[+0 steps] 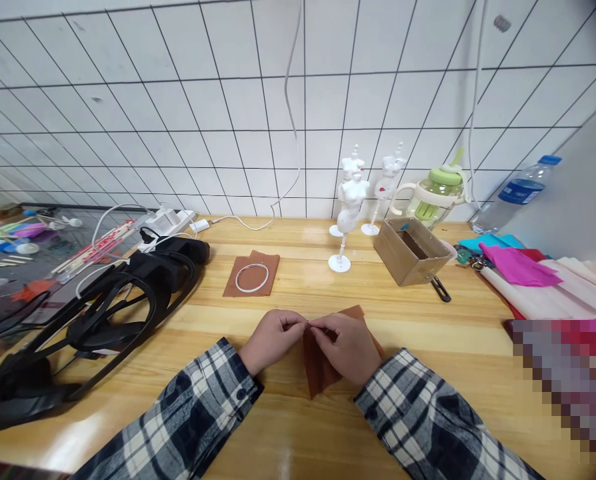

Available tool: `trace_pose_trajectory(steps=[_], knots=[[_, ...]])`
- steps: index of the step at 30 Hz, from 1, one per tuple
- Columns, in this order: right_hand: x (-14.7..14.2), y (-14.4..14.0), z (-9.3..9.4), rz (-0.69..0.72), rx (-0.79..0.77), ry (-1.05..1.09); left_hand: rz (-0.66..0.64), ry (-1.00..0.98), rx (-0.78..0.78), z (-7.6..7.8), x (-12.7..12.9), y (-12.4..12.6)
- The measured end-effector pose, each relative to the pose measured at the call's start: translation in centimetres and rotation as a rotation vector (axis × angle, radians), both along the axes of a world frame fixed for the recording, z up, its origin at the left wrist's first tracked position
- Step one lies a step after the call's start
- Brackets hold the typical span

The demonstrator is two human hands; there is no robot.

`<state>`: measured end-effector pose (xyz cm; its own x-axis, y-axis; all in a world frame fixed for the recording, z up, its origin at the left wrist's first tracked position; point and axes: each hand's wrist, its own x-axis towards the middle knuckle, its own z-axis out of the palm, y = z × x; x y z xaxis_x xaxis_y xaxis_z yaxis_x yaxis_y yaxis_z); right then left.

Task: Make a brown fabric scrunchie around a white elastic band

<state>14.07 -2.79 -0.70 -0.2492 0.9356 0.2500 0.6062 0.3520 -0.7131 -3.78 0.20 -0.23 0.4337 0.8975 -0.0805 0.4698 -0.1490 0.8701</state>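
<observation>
A piece of brown cloth (314, 373) hangs from my fingers above the table, one corner drooping toward me. My right hand (351, 347) is closed in a pinch on its upper edge, and part of the cloth shows behind that hand. Fingertip to fingertip with it, my left hand (275, 340) pinches the same edge at the cloth's upper left corner. Whether anything small sits between the fingertips is too fine to tell. Farther back, a second brown cloth piece (231, 279) lies flat with a thin white ring (252, 278) on top.
White mannequin stands (352, 200) rise beyond my hands, beside a cardboard box (403, 260) and a green-lidded bottle (435, 193). Coloured fabrics (523, 267) and a water bottle (518, 193) are at right. A black strapped device (143, 300) and a power strip (173, 223) occupy the left.
</observation>
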Motion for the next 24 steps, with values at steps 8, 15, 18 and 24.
trace_pose_trajectory(steps=[8,15,18,24], knots=[[0.05,-0.08,-0.11,-0.010,-0.008,0.042,-0.009,-0.049,-0.034,0.11,0.00,0.00],[-0.07,-0.29,-0.23,0.055,0.027,0.010,0.033,-0.030,-0.055,-0.10,-0.08,0.17],[-0.07,-0.29,-0.30,0.074,0.030,-0.009,0.028,0.023,-0.050,-0.27,-0.12,0.34],[0.04,-0.19,-0.26,0.061,0.016,-0.017,-0.009,0.052,-0.046,-0.18,-0.24,0.49]])
